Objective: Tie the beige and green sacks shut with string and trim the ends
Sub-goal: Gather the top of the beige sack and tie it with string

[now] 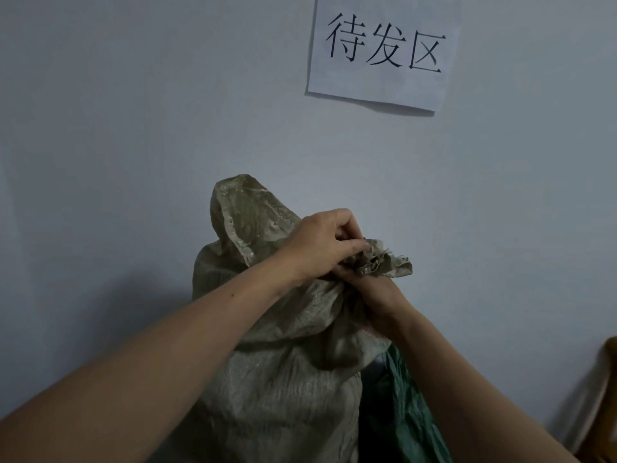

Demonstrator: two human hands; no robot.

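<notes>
While both hands work at the neck, the beige sack (267, 379) stands upright against a pale wall (133, 128), its base cut off by the bottom edge of the frame. Open wall shows to the left of the sack and above it; nothing crowds that side. On the right, the green sack (400, 412) sits touching or just beside the beige one, low and partly hidden behind the right forearm. Farther right, at the frame edge, a brown wooden object (607, 379) is only partly in view; can't tell what it is. A paper sign (384, 51) with black printed characters is stuck on the wall, well above the sacks.

One flap of the beige sack's mouth stands up loose at top left, while the rest is bunched into a neck on the right.

Left hand (324, 245) comes in from lower left, forearm stretched diagonally across the sack front, knuckles up, fingers curled closed over the gathered fabric at the top of the neck. Right hand (370, 295) comes in from lower right, sits directly under the left hand, wrapped closed around the neck below the bunched tuft, back of hand toward the camera. The two hands touch. The frayed fabric end pokes out to the right of them.

String not visible in either hand.
</notes>
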